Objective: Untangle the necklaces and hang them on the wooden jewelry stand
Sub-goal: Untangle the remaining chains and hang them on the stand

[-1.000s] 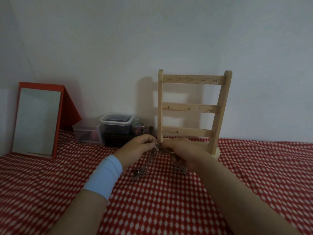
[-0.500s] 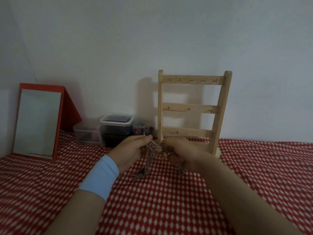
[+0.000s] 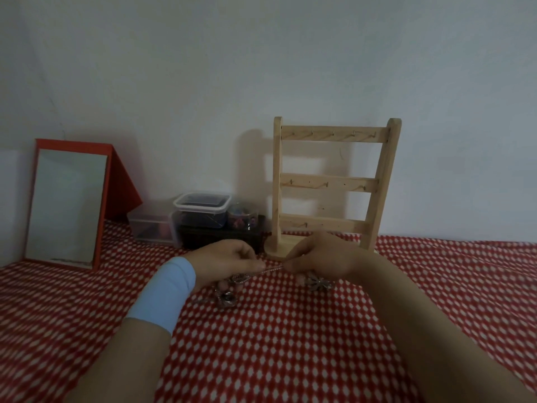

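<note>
A tangle of silver necklaces lies on the red patterned cloth, with one chain stretched taut between both hands. My left hand pinches the chain's left end just above the bunched links and a round pendant. My right hand pinches the other end; a flower-shaped pendant shows below it. The wooden jewelry stand rises right behind my hands against the wall, its three rails of small hooks all bare.
A red-framed mirror leans on the wall at the left. Clear plastic boxes and a dark box sit between mirror and stand. The red-and-white cloth covers the whole surface.
Both hands dropped from a raised position down close to the cloth. The chain bundle that hung below them now lies on the cloth, and the chain is pulled straight between the hands.
</note>
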A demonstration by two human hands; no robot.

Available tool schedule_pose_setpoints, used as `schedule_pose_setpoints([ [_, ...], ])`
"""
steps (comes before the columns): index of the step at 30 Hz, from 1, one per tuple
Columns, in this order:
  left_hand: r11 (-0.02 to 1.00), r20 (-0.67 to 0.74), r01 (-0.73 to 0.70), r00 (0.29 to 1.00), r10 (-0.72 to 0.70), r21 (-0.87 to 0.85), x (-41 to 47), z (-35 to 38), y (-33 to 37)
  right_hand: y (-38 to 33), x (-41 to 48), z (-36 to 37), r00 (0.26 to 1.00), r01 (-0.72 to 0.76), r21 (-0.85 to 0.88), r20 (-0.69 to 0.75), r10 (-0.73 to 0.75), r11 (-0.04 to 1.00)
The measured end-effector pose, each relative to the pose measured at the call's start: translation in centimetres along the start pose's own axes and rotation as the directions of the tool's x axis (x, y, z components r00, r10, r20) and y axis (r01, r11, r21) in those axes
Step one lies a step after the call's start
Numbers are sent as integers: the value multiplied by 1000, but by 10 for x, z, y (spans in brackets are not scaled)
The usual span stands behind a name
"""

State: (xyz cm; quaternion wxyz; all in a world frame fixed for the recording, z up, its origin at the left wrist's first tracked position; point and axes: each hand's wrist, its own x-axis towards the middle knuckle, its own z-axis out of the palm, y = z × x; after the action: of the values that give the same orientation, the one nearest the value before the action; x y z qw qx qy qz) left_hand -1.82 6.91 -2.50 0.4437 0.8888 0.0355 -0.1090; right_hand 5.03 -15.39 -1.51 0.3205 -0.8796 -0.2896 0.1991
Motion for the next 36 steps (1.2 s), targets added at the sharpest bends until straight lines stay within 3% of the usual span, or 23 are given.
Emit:
schedule_pose_setpoints([
  [2, 999, 102, 19, 994, -23, 44, -5, -5, 1, 1, -2, -3, 1000, 0, -18, -14, 0, 1000],
  [4, 993, 119, -3, 993, -11, 115, -7, -8, -1, 2, -3, -7, 999, -32, -40, -23, 31, 999],
  [10, 953, -2, -31, 999, 33, 300, -4, -16, -6, 3, -8, -18, 961, -242, -270, 67, 269, 932],
  [13, 962, -60, -13, 998, 30, 272, -4, -20, -9, 5, -8, -20, 951, -260, -319, 78, 299, 911],
  [16, 946, -71, 15, 997, 9, 325, 0, -15, -11, 9, -6, -18, 959, -199, -341, 123, 254, 919],
  [20, 892, -190, 133, 980, -54, 433, 5, -19, -25, 7, -7, -19, 976, -57, -307, 181, 117, 950],
  [25, 801, -382, 326, 915, -132, 503, 13, -37, -46, 9, 2, -6, 995, 70, -330, 86, -44, 941],
  [29, 696, -378, 413, 900, -216, 587, 17, -38, -52, 11, 11, 14, 994, 110, -315, 35, -104, 943],
  [32, 663, -402, 321, 915, -33, 676, 14, -22, -33, 15, 14, 17, 995, 98, -320, 21, -97, 942],
  [34, 782, -379, 148, 918, 119, 605, 14, -5, -15, 14, 12, 14, 996, 83, -348, -1, -89, 934],
  [36, 895, -259, -39, 951, 170, 444, 15, 13, -1, 13, 10, 11, 996, 66, -379, -24, -81, 923],
])
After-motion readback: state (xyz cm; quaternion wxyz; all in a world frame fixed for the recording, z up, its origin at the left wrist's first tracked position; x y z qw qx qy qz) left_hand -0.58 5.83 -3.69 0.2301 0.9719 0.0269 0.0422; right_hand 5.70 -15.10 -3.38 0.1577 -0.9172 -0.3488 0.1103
